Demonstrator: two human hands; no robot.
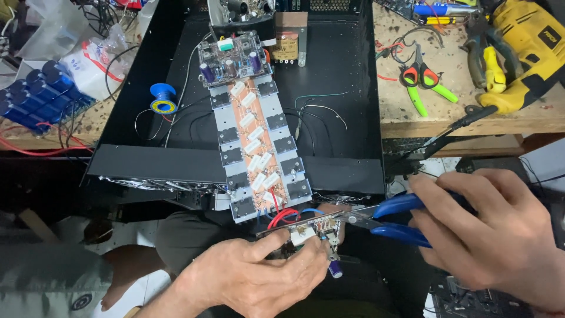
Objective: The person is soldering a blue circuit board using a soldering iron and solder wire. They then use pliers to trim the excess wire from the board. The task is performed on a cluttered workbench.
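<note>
Cluttered counter (pixel 447 115) carries a black chassis (pixel 329 76). Below it, the left hand (pixel 259 280) pinches a small board (pixel 306 231) at its edge; the right hand (pixel 500 235) grips blue-handled pliers (pixel 388 218), tips at the board. Best to brace the board firmly, nip close, squeeze gently.

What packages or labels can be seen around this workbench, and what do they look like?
Clear plastic bag: upper left on the bench, crumpled, holding white contents with red and blue print.
Label on the transformer: top centre inside the black case, small yellowish rectangle.
Label on the yellow drill: top right, black patch.
No screens in view.
</note>
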